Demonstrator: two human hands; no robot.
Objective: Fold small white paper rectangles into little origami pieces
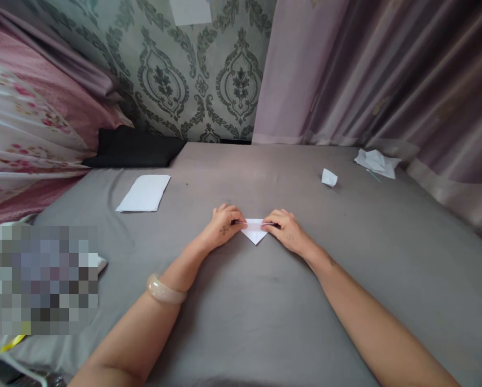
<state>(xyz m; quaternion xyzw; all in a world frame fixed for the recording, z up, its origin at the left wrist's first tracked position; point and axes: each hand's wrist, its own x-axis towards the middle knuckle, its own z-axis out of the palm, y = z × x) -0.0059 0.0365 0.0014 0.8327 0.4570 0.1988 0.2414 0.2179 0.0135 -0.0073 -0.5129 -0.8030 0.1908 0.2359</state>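
Note:
A small piece of folded white paper [256, 235] lies at the middle of the grey sheet, its point facing me and a straight folded edge along the far side. My left hand [225, 223] pinches its left corner between thumb and fingers. On the opposite corner, my right hand [287, 228] has the same kind of pinch. The fingertips of both hands cover the paper's two side corners. A pale bangle [166, 290] sits on my left forearm.
A stack of white paper [144, 193] rests at the left, near a black folded item [134, 148]. To the right are a small folded paper piece [329, 178] and crumpled papers [376, 162]. Curtains [345, 70] hang behind. A pixelated patch hides the lower left.

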